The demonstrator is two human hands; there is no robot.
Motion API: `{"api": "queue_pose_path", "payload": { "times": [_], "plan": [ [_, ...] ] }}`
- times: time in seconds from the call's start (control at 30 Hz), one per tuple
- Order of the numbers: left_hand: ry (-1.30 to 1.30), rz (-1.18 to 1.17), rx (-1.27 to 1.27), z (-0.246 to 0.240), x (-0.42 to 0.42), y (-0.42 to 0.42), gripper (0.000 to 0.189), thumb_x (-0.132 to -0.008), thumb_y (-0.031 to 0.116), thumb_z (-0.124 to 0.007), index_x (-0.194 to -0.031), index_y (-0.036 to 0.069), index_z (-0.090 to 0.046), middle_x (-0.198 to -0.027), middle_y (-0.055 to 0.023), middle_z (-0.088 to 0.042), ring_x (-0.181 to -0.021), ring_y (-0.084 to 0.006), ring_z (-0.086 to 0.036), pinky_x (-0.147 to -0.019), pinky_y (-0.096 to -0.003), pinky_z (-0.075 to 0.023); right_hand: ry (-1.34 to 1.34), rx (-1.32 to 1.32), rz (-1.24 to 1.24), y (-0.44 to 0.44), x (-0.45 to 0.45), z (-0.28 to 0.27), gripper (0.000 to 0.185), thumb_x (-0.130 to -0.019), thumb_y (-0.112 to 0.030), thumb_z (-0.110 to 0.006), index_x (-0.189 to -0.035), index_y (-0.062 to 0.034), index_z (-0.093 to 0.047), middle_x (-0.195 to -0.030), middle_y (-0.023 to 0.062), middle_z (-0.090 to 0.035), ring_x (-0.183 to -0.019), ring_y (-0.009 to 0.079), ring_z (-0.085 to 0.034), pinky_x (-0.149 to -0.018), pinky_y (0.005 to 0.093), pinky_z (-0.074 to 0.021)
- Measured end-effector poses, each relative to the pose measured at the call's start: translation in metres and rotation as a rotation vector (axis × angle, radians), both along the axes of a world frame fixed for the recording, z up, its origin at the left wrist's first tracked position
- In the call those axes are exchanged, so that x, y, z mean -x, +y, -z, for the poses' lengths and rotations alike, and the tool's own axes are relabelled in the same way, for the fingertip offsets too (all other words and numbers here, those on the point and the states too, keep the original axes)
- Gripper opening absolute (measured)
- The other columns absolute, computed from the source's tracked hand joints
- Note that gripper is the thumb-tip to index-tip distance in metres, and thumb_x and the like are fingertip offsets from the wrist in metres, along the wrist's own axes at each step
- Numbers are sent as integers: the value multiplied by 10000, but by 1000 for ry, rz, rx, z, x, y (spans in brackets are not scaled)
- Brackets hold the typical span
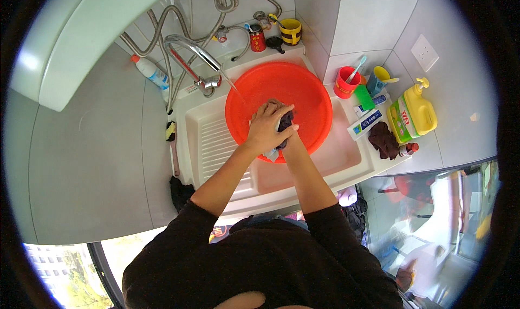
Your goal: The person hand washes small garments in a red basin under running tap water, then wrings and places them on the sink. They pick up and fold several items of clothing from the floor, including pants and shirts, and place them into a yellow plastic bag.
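Observation:
Over the red plastic basin (317, 93), my two hands press together around a wet-looking bundle of dark cloth (285, 122). My left hand (266, 124) lies on top of the bundle, its fingers spread across it. Beneath it is my right hand (290, 141), mostly hidden by the left hand and the cloth. A pale grey or white piece of the bundle (271, 154) hangs out below the left palm. From the chrome faucet (207, 57), a thin stream of water (233, 85) runs into the basin behind my hands.
The basin stands in a white sink with a ribbed washboard (215, 146). A scrubbing brush (172, 146) and black cloth (180, 191) lie left. Right are a red cup (346, 82), green sponge (364, 97), toothpaste box (365, 124), brown cloth (383, 140) and yellow pump bottle (412, 114).

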State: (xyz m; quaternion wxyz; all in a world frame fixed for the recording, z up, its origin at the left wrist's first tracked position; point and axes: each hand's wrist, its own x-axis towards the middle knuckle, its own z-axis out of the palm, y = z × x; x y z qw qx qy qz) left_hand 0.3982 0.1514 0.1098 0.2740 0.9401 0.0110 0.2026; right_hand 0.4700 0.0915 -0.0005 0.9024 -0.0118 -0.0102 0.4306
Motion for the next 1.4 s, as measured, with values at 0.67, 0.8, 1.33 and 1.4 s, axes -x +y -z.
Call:
{"api": "queue_pose_path", "payload": {
  "times": [0.67,0.8,1.33,1.4],
  "plan": [
    [-303,-252,-147,-19,-30,-8,174,-826,210,-680,-752,58,-640,-726,-143,-622,-669,-346,-614,-561,-449,-495,-57,298,180,18,-16,-8,252,-979,-368,-535,-903,-139,-610,-847,12,-607,-798,180,-588,-714,353,-491],
    [-233,-368,-106,-17,-40,-4,236,-834,246,-654,-722,43,-614,-717,-179,-621,-641,-373,-618,-552,-463,-488,-86,455,196,20,-23,-30,208,-974,-277,-533,-821,-145,-583,-780,-5,-555,-719,156,-540,-648,344,-451],
    [-38,-615,162,-42,-41,12,415,-899,297,-604,-1242,68,-555,-929,-154,-694,-868,-362,-669,-743,-487,-518,-61,307,-58,15,4,-113,372,-992,-508,-507,-1087,-177,-645,-1011,38,-676,-926,187,-643,-828,321,-540],
    [-154,-620,106,-41,-39,8,421,-902,294,-611,-1254,69,-558,-971,-159,-690,-915,-363,-653,-784,-469,-513,9,322,-139,6,7,-121,374,-992,-509,-505,-1084,-175,-645,-1011,41,-676,-926,190,-643,-828,323,-540]
  ]
}}
